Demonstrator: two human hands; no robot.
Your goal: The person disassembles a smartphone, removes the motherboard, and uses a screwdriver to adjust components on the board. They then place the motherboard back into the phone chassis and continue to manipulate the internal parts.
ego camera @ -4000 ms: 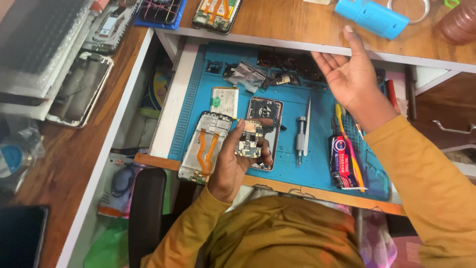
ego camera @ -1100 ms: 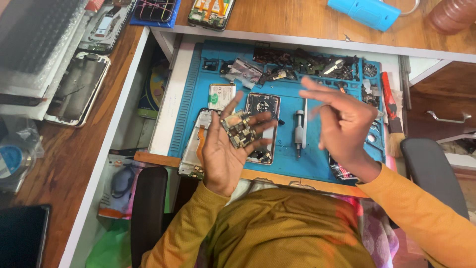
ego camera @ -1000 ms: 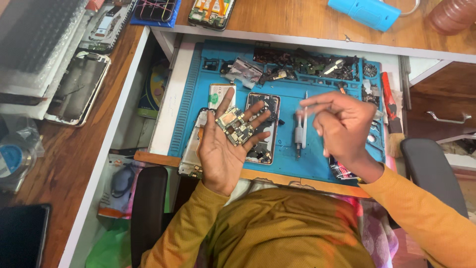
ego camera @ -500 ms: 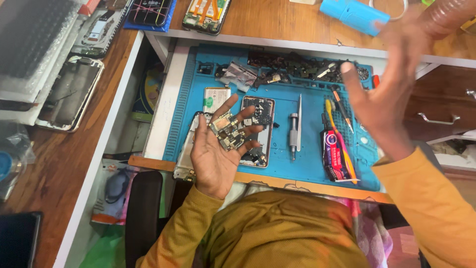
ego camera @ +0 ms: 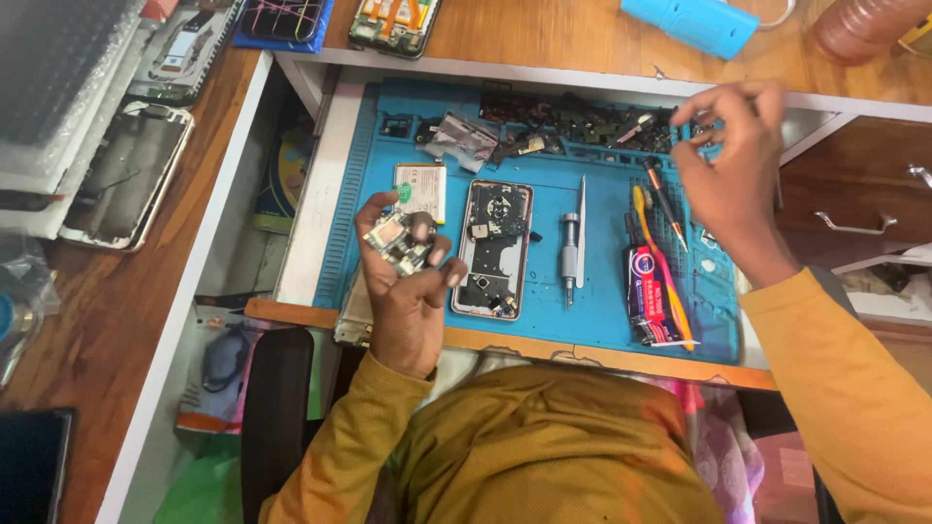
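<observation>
At frame centre-left, the left hand (ego camera: pixel 408 291) has its fingers clamped on a small circuit board (ego camera: pixel 396 243) above the blue mat (ego camera: pixel 602 252); the right hand (ego camera: pixel 733 160), upper right, pinches its fingers together over the parts tray (ego camera: pixel 573 116).

Wooden desk (ego camera: pixel 544 39) with pulled-out drawer lined by blue repair mat (ego camera: pixel 602 291) — carrying opened phone (ego camera: pixel 493 248), battery (ego camera: pixel 420 191), screwdriver (ego camera: pixel 570 254), tweezers (ego camera: pixel 581 229), glue tube (ego camera: pixel 648 303) — small parts along back edge.

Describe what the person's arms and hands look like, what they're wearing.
Both arms are covered to the wrist by long mustard-yellow sleeves of a finely textured knit: left sleeve, right sleeve. The left hand and right hand are bare, with no gloves. No rings, watch or bracelet show.
</observation>
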